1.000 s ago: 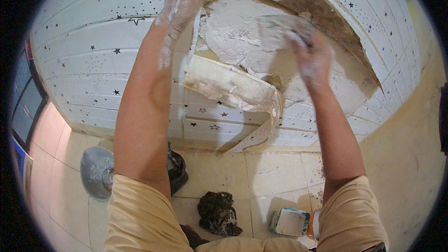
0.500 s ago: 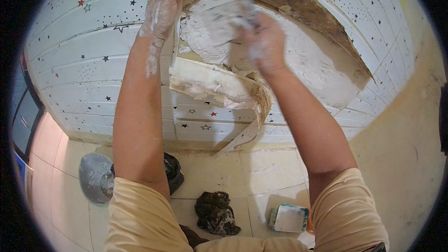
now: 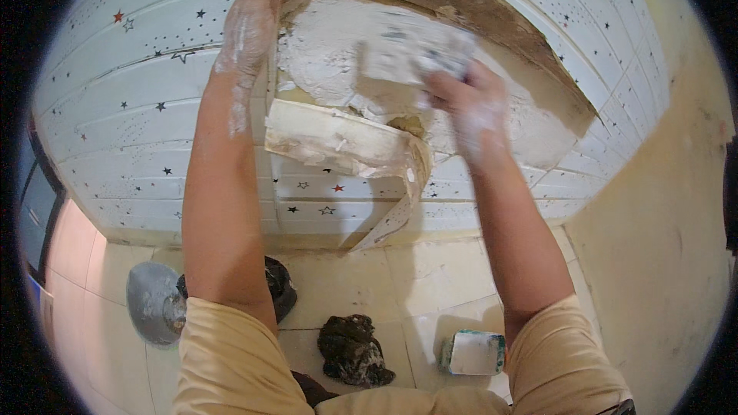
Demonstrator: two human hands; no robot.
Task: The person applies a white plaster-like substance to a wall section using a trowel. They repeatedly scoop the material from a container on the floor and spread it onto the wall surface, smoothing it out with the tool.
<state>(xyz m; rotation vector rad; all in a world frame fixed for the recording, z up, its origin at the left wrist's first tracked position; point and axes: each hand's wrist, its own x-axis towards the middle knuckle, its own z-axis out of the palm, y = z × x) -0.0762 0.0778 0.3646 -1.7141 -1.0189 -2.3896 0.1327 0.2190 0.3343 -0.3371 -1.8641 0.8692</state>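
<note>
My plaster-smeared left hand (image 3: pixel 261 8) grips the raised edge of peeled white, star-printed wall panelling (image 3: pixel 138 92) at the top, its fingers bent over it. My right hand (image 3: pixel 469 96) is closed on a plaster-coated scraper (image 3: pixel 430 54), blurred by motion, against the rough white plaster patch (image 3: pixel 538 107) on the exposed wall. A brown, torn underside of the panelling (image 3: pixel 492 15) runs along the patch's upper side. Below the patch, a peeled strip (image 3: pixel 330 134) folds out and hangs down to the right.
On the tiled floor (image 3: pixel 346 277) below are a grey bowl (image 3: pixel 150 300) with residue, a black bundle (image 3: pixel 280 288) partly behind my left arm, a dark crumpled lump (image 3: pixel 354 346) and a small container (image 3: pixel 473 350) with white material. A beige wall (image 3: pixel 653 223) stands at the right.
My right hand with the scraper swept left across the plaster, then has moved back rightward and slightly down. The view has shifted, so my left hand appears further left, still at the panel edge.
</note>
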